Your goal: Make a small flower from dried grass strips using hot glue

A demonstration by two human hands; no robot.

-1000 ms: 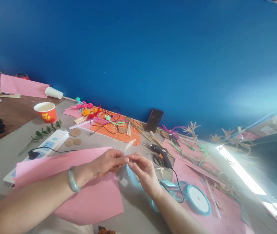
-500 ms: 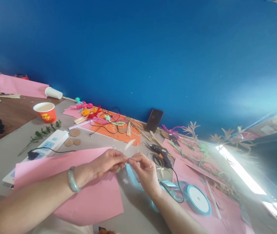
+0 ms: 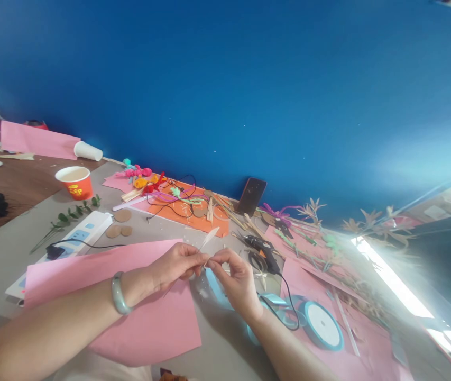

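My left hand (image 3: 177,263), a pale green bangle on its wrist, pinches a thin stem. A cream, feather-shaped leaf (image 3: 210,238) on that stem points up past the fingers, and the stem's thin tail runs down over pink paper (image 3: 149,323). My right hand (image 3: 238,283) meets the left fingertips with thumb and forefinger pressed together. What lies in that pinch is too small to make out. Below the right hand, pale blue ribbon (image 3: 218,290) in clear wrap lies on the table, partly hidden.
Right of my hands are a black glue gun (image 3: 265,248) with its cable and a blue ribbon spool (image 3: 323,325). A phone (image 3: 251,196) leans on the blue wall. At left are a power strip (image 3: 90,227), a red paper cup (image 3: 75,184) and wooden discs (image 3: 122,215).
Both hands stay almost in place, with only a slight shift of the fingertips. The stem and leaf remain in the left pinch.
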